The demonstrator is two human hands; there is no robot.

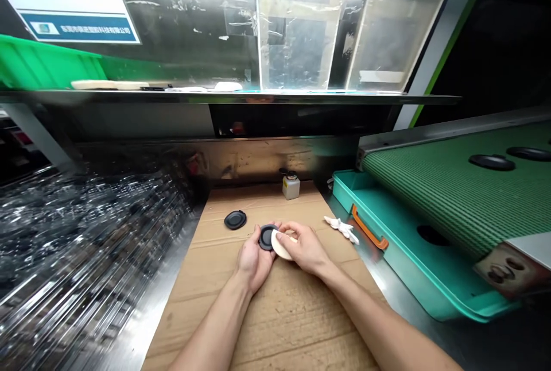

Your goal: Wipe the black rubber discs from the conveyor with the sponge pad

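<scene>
My left hand (252, 259) is closed around a black round lid-like part (266, 237), held face up over the cardboard sheet (279, 308). In my right hand (303, 247) is a cream-white round pad (282, 246), pinched between thumb and fingers. The pad overlaps the right side of the black part; whether it presses on it I cannot tell. A second black part (235, 220) of similar look lies on the cardboard beyond my left hand. Farther back stands a small whitish bottle (291, 185) with a dark top.
Crumpled white material (341, 228) lies at the cardboard's right edge. A teal tray (408, 267) with an orange handle (369, 228) sits under a green conveyor belt (447, 176) carrying black parts (491, 162). Stacked clear plastic trays (86, 233) fill the left. A metal shelf (241, 97) crosses above.
</scene>
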